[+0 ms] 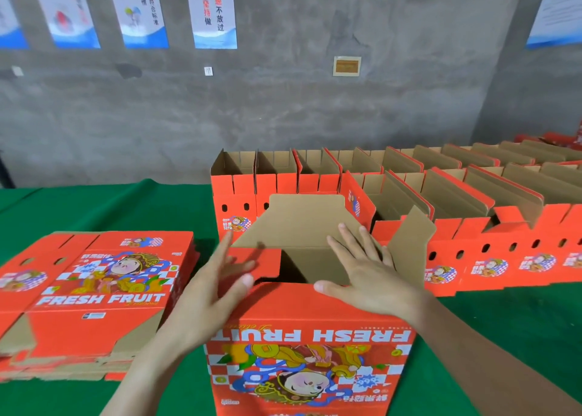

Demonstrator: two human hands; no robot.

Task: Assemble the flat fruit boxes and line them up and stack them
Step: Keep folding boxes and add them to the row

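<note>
From the head view we see a red fruit box (308, 337) standing on the green table (126, 207) right before us, its print upside down to us. The left hand (214, 286) rests open, fingers spread, on the box's red left flap. The right hand (368, 274) presses flat, fingers straight, on its brown inner flap. A stack of flat boxes (94, 289) lies to the left. Assembled boxes (472, 195) stand in rows behind on the right.
</note>
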